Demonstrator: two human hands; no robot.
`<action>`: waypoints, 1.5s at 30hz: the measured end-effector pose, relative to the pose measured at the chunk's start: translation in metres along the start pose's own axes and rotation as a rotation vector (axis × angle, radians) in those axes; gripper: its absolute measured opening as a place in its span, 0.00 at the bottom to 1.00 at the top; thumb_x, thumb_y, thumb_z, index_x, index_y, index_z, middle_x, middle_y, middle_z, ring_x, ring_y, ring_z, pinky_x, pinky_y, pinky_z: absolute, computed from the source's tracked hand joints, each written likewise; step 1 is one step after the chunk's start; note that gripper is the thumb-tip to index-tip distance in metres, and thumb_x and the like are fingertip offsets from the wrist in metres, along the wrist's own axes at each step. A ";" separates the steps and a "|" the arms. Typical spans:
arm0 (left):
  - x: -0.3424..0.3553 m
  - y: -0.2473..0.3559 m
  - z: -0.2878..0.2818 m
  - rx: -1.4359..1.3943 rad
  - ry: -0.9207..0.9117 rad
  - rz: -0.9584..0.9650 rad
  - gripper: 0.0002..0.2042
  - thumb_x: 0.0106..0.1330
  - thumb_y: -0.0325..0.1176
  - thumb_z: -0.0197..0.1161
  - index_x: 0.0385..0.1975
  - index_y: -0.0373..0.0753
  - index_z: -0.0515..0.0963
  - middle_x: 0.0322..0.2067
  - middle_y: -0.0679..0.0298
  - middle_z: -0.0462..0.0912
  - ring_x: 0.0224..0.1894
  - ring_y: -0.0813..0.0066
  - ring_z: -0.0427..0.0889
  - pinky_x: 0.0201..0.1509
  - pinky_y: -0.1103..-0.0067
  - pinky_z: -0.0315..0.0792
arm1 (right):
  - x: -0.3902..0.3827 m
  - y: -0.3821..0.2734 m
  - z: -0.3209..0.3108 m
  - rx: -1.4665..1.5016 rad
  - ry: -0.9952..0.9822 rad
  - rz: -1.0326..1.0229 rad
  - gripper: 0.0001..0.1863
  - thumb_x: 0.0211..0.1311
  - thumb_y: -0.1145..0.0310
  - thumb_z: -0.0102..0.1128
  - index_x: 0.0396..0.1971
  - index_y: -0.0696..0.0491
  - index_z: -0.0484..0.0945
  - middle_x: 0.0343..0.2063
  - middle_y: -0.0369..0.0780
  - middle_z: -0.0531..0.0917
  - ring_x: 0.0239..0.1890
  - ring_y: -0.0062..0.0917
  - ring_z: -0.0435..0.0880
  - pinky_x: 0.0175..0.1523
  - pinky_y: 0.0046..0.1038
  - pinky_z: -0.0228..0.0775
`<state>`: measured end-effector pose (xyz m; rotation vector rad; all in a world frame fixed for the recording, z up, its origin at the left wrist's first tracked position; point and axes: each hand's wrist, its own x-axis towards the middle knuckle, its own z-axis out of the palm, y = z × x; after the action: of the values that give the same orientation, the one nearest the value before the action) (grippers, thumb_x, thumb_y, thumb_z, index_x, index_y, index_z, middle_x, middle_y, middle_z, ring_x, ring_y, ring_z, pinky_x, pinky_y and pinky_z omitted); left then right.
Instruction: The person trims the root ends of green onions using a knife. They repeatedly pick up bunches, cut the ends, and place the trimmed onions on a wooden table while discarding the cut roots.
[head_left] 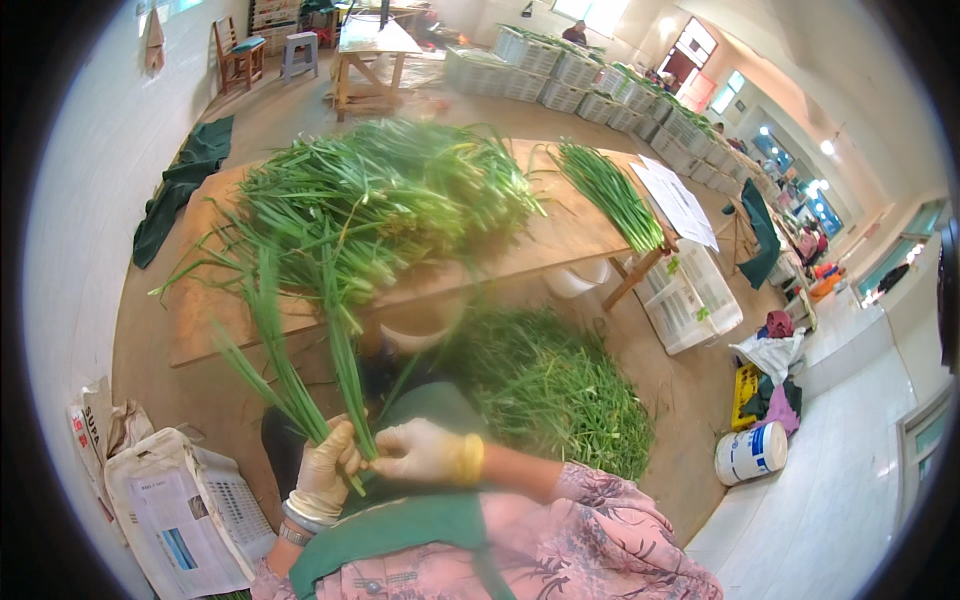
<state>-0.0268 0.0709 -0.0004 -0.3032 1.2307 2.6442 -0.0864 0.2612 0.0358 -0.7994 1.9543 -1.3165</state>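
Observation:
My left hand (328, 466), in a pale thin glove, is closed around a small bunch of chives (288, 385), long flat green leaves pointing up and away. Close beside it, my right hand (416, 454), gloved too with a yellow cuff, pinches the lower end of a stalk at the bunch's base. Beyond the hands, a large loose heap of chives (370, 210) covers much of a wooden table (560, 235). A neater bundle of chives (608, 195) lies at the table's right end. Part of the view is hazy.
A pile of green leaves (560, 390) lies on the floor to the right of my knees. White crates stand at my left (190, 515) and beyond the table's right end (690, 300). A white bucket (750, 453) lies farther right. Stacked crates (580, 75) line the back.

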 end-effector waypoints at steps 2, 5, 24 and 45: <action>0.008 -0.007 0.002 0.051 0.008 -0.041 0.19 0.74 0.40 0.59 0.54 0.30 0.76 0.16 0.78 0.58 0.17 0.86 0.57 0.24 0.84 0.59 | -0.008 0.012 -0.008 -0.056 0.020 -0.081 0.16 0.61 0.59 0.63 0.28 0.58 0.77 0.21 0.43 0.79 0.25 0.27 0.76 0.33 0.32 0.69; 0.009 -0.005 0.026 -0.077 -0.006 -0.107 0.16 0.72 0.34 0.61 0.52 0.27 0.77 0.17 0.77 0.64 0.17 0.88 0.58 0.22 0.87 0.56 | -0.019 0.014 -0.016 -0.148 -0.007 -0.056 0.16 0.59 0.58 0.63 0.27 0.58 0.77 0.23 0.46 0.80 0.26 0.35 0.78 0.35 0.36 0.69; 0.013 -0.009 0.105 0.678 -0.347 0.414 0.11 0.75 0.39 0.56 0.36 0.38 0.78 0.41 0.66 0.78 0.32 0.81 0.74 0.41 0.80 0.70 | -0.122 0.143 -0.032 0.581 1.014 0.172 0.18 0.76 0.55 0.48 0.36 0.56 0.74 0.26 0.37 0.79 0.25 0.21 0.79 0.30 0.26 0.76; -0.005 0.049 -0.034 -0.807 -0.196 0.276 0.19 0.81 0.34 0.37 0.61 0.30 0.67 0.18 0.72 0.56 0.15 0.84 0.56 0.22 0.83 0.55 | 0.115 -0.073 -0.122 -1.528 0.213 0.027 0.07 0.58 0.64 0.65 0.33 0.49 0.86 0.34 0.41 0.88 0.37 0.33 0.89 0.39 0.34 0.81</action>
<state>-0.0316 0.0133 0.0146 0.0229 0.1004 3.1916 -0.2419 0.2166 0.1198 -1.2372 2.9573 0.4171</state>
